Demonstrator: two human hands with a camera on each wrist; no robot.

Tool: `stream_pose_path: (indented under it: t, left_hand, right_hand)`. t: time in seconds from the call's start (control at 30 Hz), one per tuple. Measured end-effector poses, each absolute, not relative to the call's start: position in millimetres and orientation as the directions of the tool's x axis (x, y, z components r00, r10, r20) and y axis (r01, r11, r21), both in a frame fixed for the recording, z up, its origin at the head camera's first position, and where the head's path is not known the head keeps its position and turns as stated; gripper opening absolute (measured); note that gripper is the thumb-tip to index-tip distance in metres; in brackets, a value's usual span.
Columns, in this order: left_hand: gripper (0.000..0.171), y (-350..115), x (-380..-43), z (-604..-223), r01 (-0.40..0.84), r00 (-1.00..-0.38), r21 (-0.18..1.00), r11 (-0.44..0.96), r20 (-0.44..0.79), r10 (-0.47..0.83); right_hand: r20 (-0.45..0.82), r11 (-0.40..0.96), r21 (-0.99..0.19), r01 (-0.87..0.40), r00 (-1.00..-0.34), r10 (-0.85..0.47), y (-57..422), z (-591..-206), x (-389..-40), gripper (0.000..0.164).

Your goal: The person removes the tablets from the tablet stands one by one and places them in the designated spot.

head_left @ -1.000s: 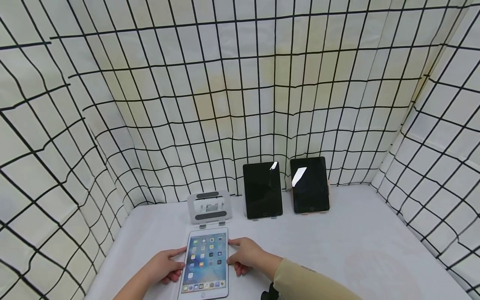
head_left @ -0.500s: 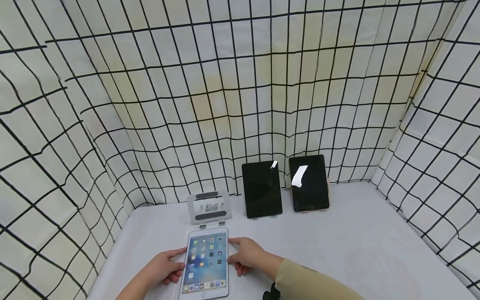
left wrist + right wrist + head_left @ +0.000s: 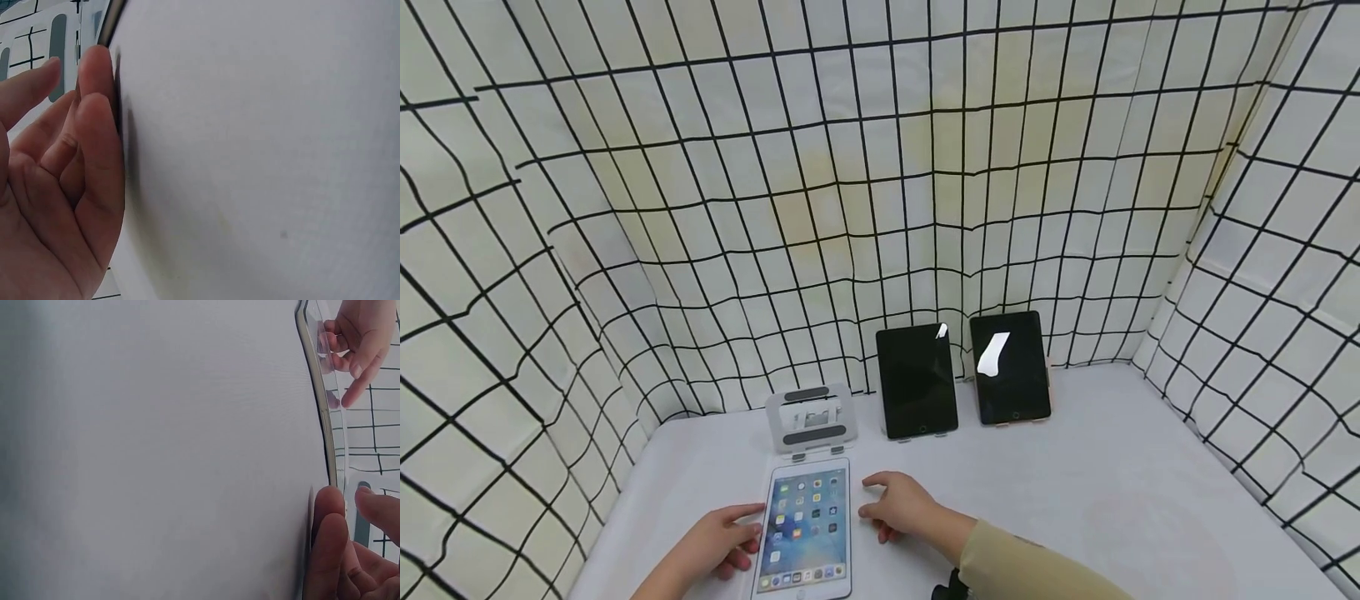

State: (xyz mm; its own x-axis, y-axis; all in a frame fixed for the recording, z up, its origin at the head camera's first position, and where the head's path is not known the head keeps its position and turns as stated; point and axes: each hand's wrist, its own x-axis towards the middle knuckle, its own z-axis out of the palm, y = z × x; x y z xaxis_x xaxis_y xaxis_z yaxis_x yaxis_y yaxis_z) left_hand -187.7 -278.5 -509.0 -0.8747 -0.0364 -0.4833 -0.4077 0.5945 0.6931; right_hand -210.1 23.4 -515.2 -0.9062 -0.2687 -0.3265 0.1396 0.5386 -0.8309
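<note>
A white tablet (image 3: 802, 533) with a lit screen of app icons lies flat, its top edge close to a grey-white tablet stand (image 3: 814, 421) with dark pads. Along the tablet's left side is my left hand (image 3: 717, 542), forefinger pointing at its edge and thumb close to it. On the other side my right hand (image 3: 901, 504) stands slightly off the right edge, fingers loosely bent around nothing. In the right wrist view, the tablet's edge (image 3: 325, 412) runs between both hands. Fingertips (image 3: 97, 69) of the left hand come up to the tablet's edge in the left wrist view.
Two tablets with dark screens, one in the middle (image 3: 917, 383) and one to the right (image 3: 1011, 371), lean upright on stands at the back. A white cloth covers the table (image 3: 1075, 500). Black-gridded white curtains (image 3: 865, 208) enclose the back and sides.
My right hand has drawn back from the tablet's right edge, leaving a small gap. The left hand keeps its place at the left edge. The head view has shifted slightly.
</note>
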Motion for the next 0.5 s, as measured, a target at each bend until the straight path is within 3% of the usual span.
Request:
stream_pose_path:
  t: [0.5]
  left_hand:
    - [0.043,-259.6,-193.6,-500.4,-0.366,-0.919,0.755,0.543,-0.385,-0.084]
  right_hand:
    - [-0.288,0.552,-0.827,0.110,-0.925,-0.247,50.6,-515.3,-208.6,0.038]
